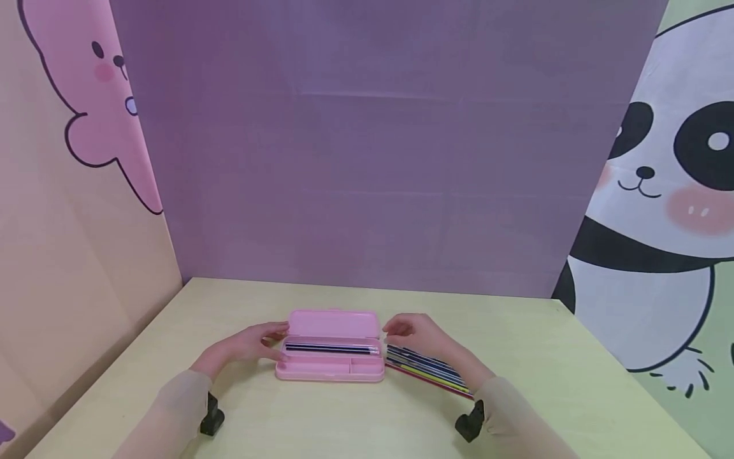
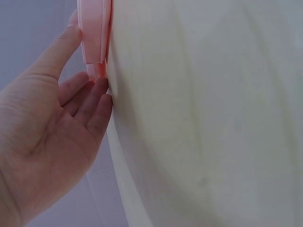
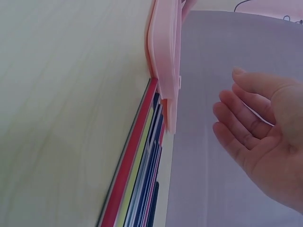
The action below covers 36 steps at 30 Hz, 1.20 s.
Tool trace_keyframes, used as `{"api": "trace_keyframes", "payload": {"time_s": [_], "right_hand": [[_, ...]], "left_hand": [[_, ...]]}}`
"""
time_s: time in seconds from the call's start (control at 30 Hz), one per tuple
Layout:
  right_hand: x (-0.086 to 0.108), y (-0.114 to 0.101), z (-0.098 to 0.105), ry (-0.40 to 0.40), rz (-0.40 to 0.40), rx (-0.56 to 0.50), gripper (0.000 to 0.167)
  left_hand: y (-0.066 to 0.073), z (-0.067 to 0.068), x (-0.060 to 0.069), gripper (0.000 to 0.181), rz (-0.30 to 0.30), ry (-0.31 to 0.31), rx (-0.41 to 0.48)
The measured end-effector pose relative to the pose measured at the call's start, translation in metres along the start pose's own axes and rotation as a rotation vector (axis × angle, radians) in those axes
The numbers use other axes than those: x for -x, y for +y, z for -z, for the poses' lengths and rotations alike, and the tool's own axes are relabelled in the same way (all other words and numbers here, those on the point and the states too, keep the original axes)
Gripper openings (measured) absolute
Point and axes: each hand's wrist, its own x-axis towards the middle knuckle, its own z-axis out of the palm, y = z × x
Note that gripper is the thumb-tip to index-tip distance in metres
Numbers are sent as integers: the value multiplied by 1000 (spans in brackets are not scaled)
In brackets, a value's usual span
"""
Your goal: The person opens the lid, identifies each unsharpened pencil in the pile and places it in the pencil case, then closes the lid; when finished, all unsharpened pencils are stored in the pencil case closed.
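An opened pink pencil case (image 1: 329, 377) lies on the table with its lid (image 1: 332, 324) folded back. Several dark pencils (image 1: 329, 349) lie lengthwise in its rear compartment. At the case's left end, my left hand (image 1: 249, 344) holds it; the left wrist view shows the thumb reaching over the pink case (image 2: 93, 38) and the other fingers low by the lid. My right hand (image 1: 421, 335) hovers past the case's right end, its fingers loosely curved; nothing shows between them in the right wrist view. Below it lies a bundle of pencils (image 1: 430, 370), dark, yellow and red.
The pale wooden table (image 1: 355, 427) reaches back to a purple panel (image 1: 367, 159). A cartoon panda (image 1: 648, 306) covers the right wall, a pink cartoon figure (image 1: 80, 57) the left. The loose pencils' ends lie close to the case's right end.
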Motion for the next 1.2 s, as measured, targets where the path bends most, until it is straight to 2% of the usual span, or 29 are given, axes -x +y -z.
{"api": "trace_keyframes", "payload": {"time_s": [0.27,0.5,0.87,1.2], "right_hand": [[9,11,8,9,-18,9,25],[19,21,15,22,-94,24,23],[34,35,26,25,-21,80,20],[46,46,36,12,-24,97,20]], "left_hand": [[-1,0,-1,82,-14,-2,-5],[0,0,-1,82,-8,-3,-6],[0,0,0,81,-14,-2,-8],[3,0,2,82,-5,0,-23]]}}
